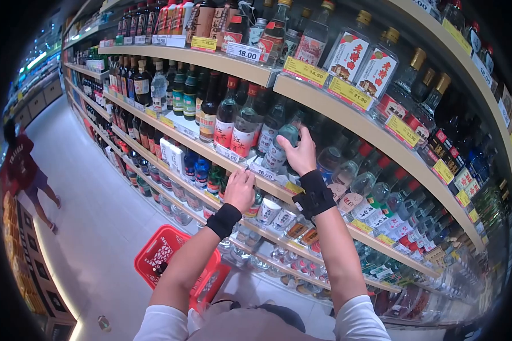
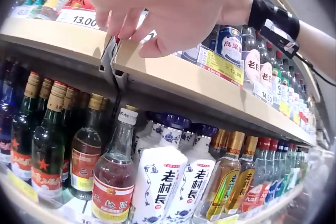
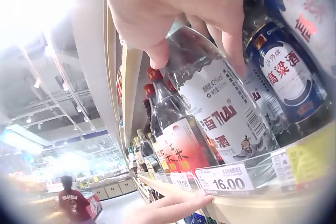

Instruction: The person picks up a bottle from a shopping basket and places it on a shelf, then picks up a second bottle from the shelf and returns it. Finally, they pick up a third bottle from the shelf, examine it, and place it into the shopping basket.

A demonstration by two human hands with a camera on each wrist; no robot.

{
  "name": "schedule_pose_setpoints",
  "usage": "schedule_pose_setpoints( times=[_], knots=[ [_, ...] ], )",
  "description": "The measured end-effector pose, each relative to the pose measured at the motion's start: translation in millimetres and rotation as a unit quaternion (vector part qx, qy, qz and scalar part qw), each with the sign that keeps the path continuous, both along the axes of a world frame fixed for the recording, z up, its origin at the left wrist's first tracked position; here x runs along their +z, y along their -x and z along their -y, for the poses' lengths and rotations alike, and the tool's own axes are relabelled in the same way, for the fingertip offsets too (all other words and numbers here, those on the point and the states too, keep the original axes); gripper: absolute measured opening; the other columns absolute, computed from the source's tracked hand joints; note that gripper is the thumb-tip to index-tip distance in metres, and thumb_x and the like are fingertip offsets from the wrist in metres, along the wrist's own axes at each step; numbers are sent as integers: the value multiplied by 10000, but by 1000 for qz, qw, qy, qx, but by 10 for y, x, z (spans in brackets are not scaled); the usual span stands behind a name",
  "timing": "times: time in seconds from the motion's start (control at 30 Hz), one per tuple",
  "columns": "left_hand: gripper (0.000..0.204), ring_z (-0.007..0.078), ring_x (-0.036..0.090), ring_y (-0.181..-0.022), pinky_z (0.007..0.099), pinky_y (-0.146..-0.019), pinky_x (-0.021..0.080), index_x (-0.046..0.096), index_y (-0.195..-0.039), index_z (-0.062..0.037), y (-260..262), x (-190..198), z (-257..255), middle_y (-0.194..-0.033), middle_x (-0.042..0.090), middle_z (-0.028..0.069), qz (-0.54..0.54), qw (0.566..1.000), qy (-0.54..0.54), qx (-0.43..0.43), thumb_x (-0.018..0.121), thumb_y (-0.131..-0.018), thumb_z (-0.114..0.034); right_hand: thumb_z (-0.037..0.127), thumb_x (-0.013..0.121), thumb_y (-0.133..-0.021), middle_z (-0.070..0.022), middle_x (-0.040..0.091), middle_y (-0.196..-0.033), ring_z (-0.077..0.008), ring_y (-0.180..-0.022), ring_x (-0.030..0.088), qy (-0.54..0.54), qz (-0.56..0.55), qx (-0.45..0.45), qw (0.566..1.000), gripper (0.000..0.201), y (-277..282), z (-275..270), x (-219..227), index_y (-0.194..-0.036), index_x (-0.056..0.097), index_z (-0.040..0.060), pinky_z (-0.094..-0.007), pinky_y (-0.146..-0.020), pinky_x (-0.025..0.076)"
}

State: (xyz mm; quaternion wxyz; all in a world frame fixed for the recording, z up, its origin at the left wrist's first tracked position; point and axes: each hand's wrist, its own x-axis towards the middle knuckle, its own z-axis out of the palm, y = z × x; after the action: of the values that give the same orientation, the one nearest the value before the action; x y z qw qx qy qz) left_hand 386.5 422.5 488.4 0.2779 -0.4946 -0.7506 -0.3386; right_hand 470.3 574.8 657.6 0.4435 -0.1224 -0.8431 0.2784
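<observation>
My right hand point(image 1: 301, 152) grips a clear glass liquor bottle point(image 3: 223, 111) with a white label, thumb on one side of its shoulder and fingers on the other. The bottle leans slightly in the head view, its base low behind the clear front lip of the shelf. Its neck is hidden by the hand. Below, a 16.00 price tag point(image 3: 224, 179) sits on the shelf edge. My left hand point(image 1: 240, 188) rests its fingertips at that wooden shelf edge point(image 2: 152, 66), beside a joint between two shelf sections, holding no bottle.
Red-capped bottles point(image 1: 247, 126) stand left of the gripped bottle; blue-labelled bottles point(image 3: 286, 71) stand close on its right. Another shelf point(image 1: 233, 63) juts out above. A red shopping basket point(image 1: 164, 253) is down on the floor. A person point(image 1: 25, 165) is in the aisle at left.
</observation>
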Motion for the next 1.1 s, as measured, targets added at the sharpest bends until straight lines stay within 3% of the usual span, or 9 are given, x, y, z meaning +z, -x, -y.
schedule_pose_setpoints(
  times=[0.03, 0.13, 0.23, 0.33, 0.63, 0.73, 0.83, 1.1],
  knots=[
    [437, 355, 533, -1174, 490, -1064, 365, 582, -1159, 37, 0, 3, -7, -1153, 620, 200, -3, 1000, 3, 5, 622, -735, -62, 243, 769, -810, -180, 670, -1064, -244, -967, 675, -10, 12, -11, 1000, 527, 35, 7, 17, -1198, 535, -26, -333, -841, 507],
    [418, 332, 552, -1156, 504, -1061, 355, 591, -1142, 21, -12, 11, -17, -1137, 632, 182, -14, 1000, 16, 23, 630, -737, -76, 289, 762, -816, -196, 676, -1052, -270, -964, 679, -40, -3, -41, 998, 536, 209, -53, -69, -1193, 547, -26, -347, -838, 506],
    [383, 319, 572, -1146, 509, -1067, 336, 592, -1119, 23, -23, 62, 8, -1119, 634, 177, -16, 999, 16, 23, 614, -753, -88, 307, 752, -824, -194, 685, -1024, -286, -955, 681, 37, 18, 0, 999, 537, 287, -66, -65, -1199, 554, -24, -358, -839, 508],
    [359, 312, 586, -1129, 511, -1071, 327, 595, -1100, 25, -1, 50, -1, -1095, 641, 175, -18, 1000, 12, 22, 605, -760, -92, 318, 723, -831, -263, 660, -1084, -392, -1034, 643, 14, 12, -15, 1000, 535, 330, 25, -33, -1190, 558, -42, -408, -888, 493],
    [361, 285, 610, -1096, 508, -1069, 332, 614, -1085, -19, 2, 48, -25, -1057, 664, 150, -15, 999, -3, 34, 633, -731, -86, 312, 701, -850, -253, 686, -923, -426, -907, 651, -32, -3, -28, 999, 416, 490, 138, 30, -1064, 628, -37, -438, -810, 504],
    [363, 282, 612, -1097, 508, -1070, 330, 616, -1086, -20, 0, 76, -5, -1062, 666, 150, -6, 1000, 3, 30, 630, -730, -87, 326, 705, -847, -252, 686, -918, -428, -899, 649, -43, -17, -29, 999, 421, 523, 153, 14, -1058, 632, -31, -442, -809, 503],
    [362, 278, 612, -1098, 505, -1072, 328, 619, -1084, -17, -7, 54, -16, -1072, 665, 150, -14, 999, 1, 35, 633, -731, -93, 372, 710, -839, -243, 681, -982, -392, -947, 655, -16, 36, -30, 999, 530, 515, 116, 6, -1164, 597, -32, -413, -850, 496],
    [360, 272, 609, -1102, 493, -1072, 330, 628, -1081, -14, -1, 71, -49, -1086, 660, 147, -11, 999, 4, 38, 642, -735, -112, 386, 729, -825, -232, 687, -970, -387, -942, 658, -35, 13, -47, 998, 550, 558, 109, -27, -1159, 600, -30, -412, -836, 502]
  ],
)
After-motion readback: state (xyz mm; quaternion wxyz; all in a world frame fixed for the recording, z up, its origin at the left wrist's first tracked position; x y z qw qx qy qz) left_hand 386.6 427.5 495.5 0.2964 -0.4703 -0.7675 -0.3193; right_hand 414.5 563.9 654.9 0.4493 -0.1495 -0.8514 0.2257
